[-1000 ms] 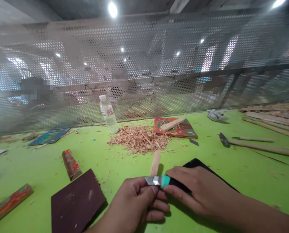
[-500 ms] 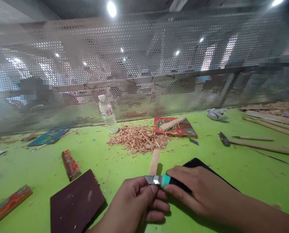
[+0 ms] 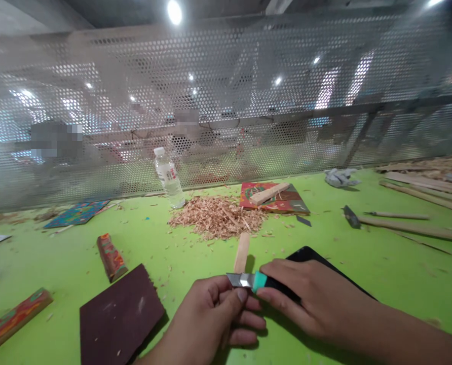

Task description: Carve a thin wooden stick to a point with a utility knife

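My right hand (image 3: 305,294) is closed around the black and teal handle of a utility knife (image 3: 259,282), its blade out and pointing left. The blade lies across a narrow pale wooden strip (image 3: 241,252), which reaches away from me toward a heap of shavings (image 3: 220,217). My left hand (image 3: 220,314) grips the near end of that strip, which its fingers and the blade partly hide. The left thumb sits just below the blade. Beneath my right hand and forearm lies a flat black object (image 3: 305,253), mostly covered.
A dark brown sheet of sandpaper (image 3: 119,314) and painted wooden blocks (image 3: 112,257) lie to the left. Behind the heap stand a water bottle (image 3: 170,180) and a painted board (image 3: 298,203). A hammer (image 3: 351,218) lies at right. A perforated metal screen (image 3: 218,101) borders the green table.
Almost nothing differs. Both hands, the knife and the strip keep the same position, with only a very slight shift of the whole view.
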The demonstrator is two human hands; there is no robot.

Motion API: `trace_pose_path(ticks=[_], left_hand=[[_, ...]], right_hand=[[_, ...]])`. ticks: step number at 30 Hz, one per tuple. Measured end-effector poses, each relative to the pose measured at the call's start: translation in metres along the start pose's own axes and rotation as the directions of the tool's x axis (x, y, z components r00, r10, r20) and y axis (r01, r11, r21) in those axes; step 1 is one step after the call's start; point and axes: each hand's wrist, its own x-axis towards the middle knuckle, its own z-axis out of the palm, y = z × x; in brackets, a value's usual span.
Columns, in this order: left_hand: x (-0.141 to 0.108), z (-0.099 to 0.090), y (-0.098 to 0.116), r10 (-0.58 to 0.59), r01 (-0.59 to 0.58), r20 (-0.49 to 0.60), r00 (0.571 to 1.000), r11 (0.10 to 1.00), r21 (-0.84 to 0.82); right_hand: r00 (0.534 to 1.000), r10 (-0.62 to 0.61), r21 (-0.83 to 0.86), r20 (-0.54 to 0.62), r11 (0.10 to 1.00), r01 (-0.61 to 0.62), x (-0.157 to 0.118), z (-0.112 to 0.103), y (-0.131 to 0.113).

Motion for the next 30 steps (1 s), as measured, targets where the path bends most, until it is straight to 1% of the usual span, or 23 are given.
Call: trace_pose_path(ticks=[4, 8, 13, 17, 20, 22, 24, 26, 28, 30], left_hand=[[-0.001, -0.003, -0.001, 0.01, -0.01, 0.001, 1.0, 1.0, 0.006], [-0.001, -0.005, -0.001, 0.022, -0.022, 0.009, 1.0, 1.0, -0.008], [0.001, -0.005, 0.0, 0.014, -0.013, 0.008, 1.0, 1.0, -0.022], [0.001, -0.003, 0.006, -0.01, 0.01, 0.002, 1.0, 1.0, -0.005], [0.0, -0.003, 0.011, -0.032, 0.032, 0.007, 0.999, 0.999, 0.027], [-0.001, -0.005, 0.011, -0.061, 0.06, 0.028, 0.998, 0.997, 0.045], [-0.002, -0.006, 0.009, -0.081, 0.079, 0.041, 0.996, 0.996, 0.045], [-0.002, -0.008, 0.006, -0.071, 0.07, 0.028, 0.997, 0.997, 0.026], [-0.001, -0.008, 0.003, -0.047, 0.047, 0.008, 0.999, 0.999, 0.01], [0.0, -0.008, 0.002, -0.036, 0.036, 0.009, 0.999, 0.999, 0.009]], right_hand=[[1.0, 0.014, -0.04, -0.006, 0.999, -0.014, 0.001, 0.003, 0.0], [0.999, 0.02, -0.123, -0.043, 0.992, -0.025, 0.003, 0.005, 0.002], [0.995, -0.019, -0.174, -0.094, 0.985, 0.002, 0.004, 0.005, 0.003], [0.991, -0.047, -0.202, -0.125, 0.979, 0.021, 0.002, 0.007, 0.001], [0.987, -0.074, -0.218, -0.142, 0.975, 0.042, 0.002, 0.003, 0.009], [0.981, -0.046, -0.236, -0.191, 0.972, -0.001, 0.004, -0.004, 0.022], [0.948, 0.029, -0.26, -0.318, 0.959, -0.116, 0.005, -0.014, 0.035], [0.915, 0.063, -0.278, -0.398, 0.943, -0.186, 0.006, -0.023, 0.044], [0.907, 0.055, -0.272, -0.418, 0.945, -0.183, 0.006, -0.027, 0.045], [0.924, 0.038, -0.252, -0.382, 0.957, -0.143, 0.005, -0.026, 0.041]])
